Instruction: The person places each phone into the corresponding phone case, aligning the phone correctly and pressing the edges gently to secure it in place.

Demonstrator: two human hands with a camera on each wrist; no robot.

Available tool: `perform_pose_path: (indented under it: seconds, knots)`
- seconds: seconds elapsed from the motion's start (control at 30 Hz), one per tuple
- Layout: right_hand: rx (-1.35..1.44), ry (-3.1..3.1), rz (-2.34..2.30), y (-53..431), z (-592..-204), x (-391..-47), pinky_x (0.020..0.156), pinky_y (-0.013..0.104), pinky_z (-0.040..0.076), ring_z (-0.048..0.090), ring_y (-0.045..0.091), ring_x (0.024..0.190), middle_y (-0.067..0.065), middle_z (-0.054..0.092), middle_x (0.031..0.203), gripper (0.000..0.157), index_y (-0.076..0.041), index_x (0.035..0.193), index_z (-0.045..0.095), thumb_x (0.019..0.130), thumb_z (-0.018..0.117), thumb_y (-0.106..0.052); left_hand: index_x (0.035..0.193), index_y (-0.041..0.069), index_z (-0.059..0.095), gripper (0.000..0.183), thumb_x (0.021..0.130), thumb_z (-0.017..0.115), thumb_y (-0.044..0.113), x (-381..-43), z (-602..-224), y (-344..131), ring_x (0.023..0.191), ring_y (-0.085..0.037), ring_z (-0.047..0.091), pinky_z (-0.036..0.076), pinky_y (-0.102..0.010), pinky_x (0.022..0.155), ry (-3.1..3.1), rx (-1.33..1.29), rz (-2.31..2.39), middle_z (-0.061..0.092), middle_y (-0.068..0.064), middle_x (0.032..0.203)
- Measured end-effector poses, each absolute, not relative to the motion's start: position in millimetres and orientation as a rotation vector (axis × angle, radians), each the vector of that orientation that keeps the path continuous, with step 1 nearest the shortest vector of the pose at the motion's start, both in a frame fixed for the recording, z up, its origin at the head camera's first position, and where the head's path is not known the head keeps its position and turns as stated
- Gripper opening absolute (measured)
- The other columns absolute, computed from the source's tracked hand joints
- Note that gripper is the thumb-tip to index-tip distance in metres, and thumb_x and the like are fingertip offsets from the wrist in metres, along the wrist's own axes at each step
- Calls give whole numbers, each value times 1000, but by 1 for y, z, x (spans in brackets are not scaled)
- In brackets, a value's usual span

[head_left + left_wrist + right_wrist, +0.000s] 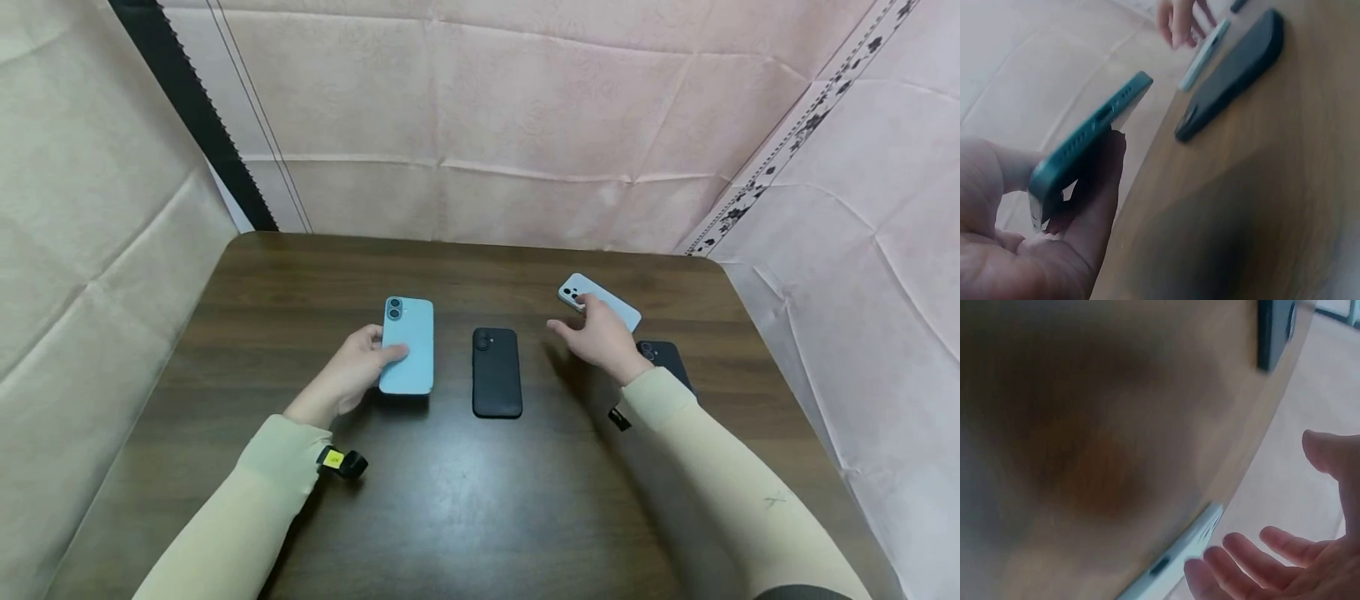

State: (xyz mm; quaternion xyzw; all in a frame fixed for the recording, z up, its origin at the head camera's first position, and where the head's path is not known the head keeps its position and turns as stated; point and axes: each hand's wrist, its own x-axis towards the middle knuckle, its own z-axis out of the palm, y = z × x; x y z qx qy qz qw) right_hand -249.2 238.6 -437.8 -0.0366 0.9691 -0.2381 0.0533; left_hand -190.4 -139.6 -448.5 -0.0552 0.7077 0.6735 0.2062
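A light blue smartphone (414,354) is held by my left hand (348,371), thumb across its back and fingers around its edge. The left wrist view shows its bottom edge (1100,119) with the port, lifted off the table. At the back right lies a pale blue smartphone (617,310), camera side up. My right hand (600,337) hovers by it with fingers fairly straight and thumb spread. In the right wrist view the fingertips (1199,578) are close beside that phone (1175,562); whether they touch it I cannot tell.
A black smartphone (497,379) lies camera side up mid-table. Another dark smartphone (671,360) is partly hidden by the right forearm. The brown wooden table (450,517) has pale cloth (525,108) hanging behind and at both sides.
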Motion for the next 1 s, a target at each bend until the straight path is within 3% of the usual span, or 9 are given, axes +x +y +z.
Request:
perform_pose_path:
  seconds: [0.23, 0.43, 0.67, 1.0]
  knots:
    - [27, 2968, -674, 271, -432, -277, 89, 56, 40, 42, 42, 110, 28, 44, 128, 87, 3, 141, 36, 85, 63, -59, 129, -2, 36, 39, 99, 55, 16, -178, -441, -119, 102, -27, 65, 54, -40, 83, 1882, -77, 1918, 61, -21, 119]
    - [141, 2885, -646, 289, -432, -291, 91, 58, 38, 36, 47, 114, 32, 39, 129, 92, 6, 143, 32, 85, 64, -58, 126, -1, 39, 34, 99, 55, 14, -174, -443, -113, 99, -27, 66, 55, -40, 81, 1877, -42, 1904, 65, -19, 114]
    - [180, 2882, -516, 296, -435, -300, 91, 65, 30, 36, 50, 112, 32, 43, 125, 90, 6, 139, 40, 82, 69, -57, 125, 0, 40, 34, 99, 56, 14, -174, -445, -112, 97, -27, 67, 55, -40, 81, 1891, -38, 1880, 66, -18, 112]
    - [183, 2921, -463, 296, -446, -306, 90, 64, 25, 33, 48, 106, 30, 43, 114, 82, 5, 131, 49, 80, 73, -55, 124, 1, 41, 32, 99, 56, 13, -172, -442, -109, 96, -26, 67, 55, -40, 81, 1919, -49, 1850, 66, -18, 110]
